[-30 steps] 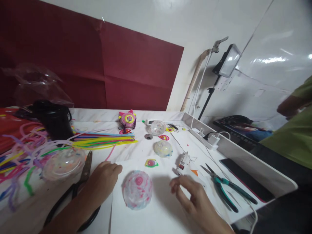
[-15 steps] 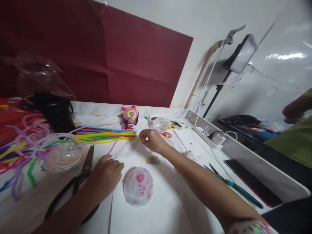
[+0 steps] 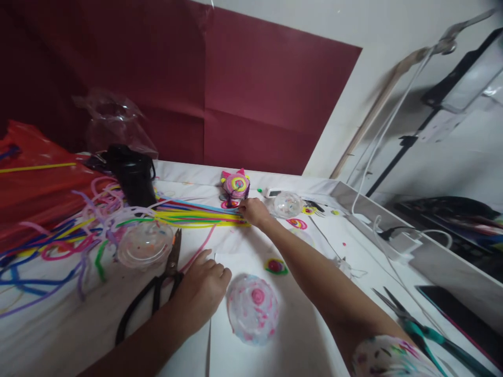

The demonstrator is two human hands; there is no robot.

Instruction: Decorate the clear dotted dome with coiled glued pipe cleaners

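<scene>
My right hand (image 3: 256, 212) reaches to the far part of the table. Its fingers are pinched at the right ends of a bundle of straight pipe cleaners (image 3: 196, 215), yellow, green, blue and red. My left hand (image 3: 208, 288) rests palm down at the paper's left edge, fingers curled and their tips hidden. Beside it are black-handled scissors (image 3: 172, 264) and a pink pipe cleaner (image 3: 201, 246) running behind its fingers. A clear dome with pink and blue patches (image 3: 253, 311) sits on the white paper (image 3: 298, 335). Beyond it is a small coiled red, yellow and green piece (image 3: 275, 266).
Tangled pipe cleaners (image 3: 82, 235), a clear dish (image 3: 145, 243) and a black container (image 3: 131, 175) stand left. A pink coiled figure (image 3: 236, 183) and another clear dish (image 3: 287, 204) are at the back. Green-handled pliers (image 3: 416, 327), a phone (image 3: 459, 319) and cables lie right.
My view has turned left, so everything sits further right. My right hand has moved slightly farther back, onto the bundle's ends. My left hand stays beside the scissors.
</scene>
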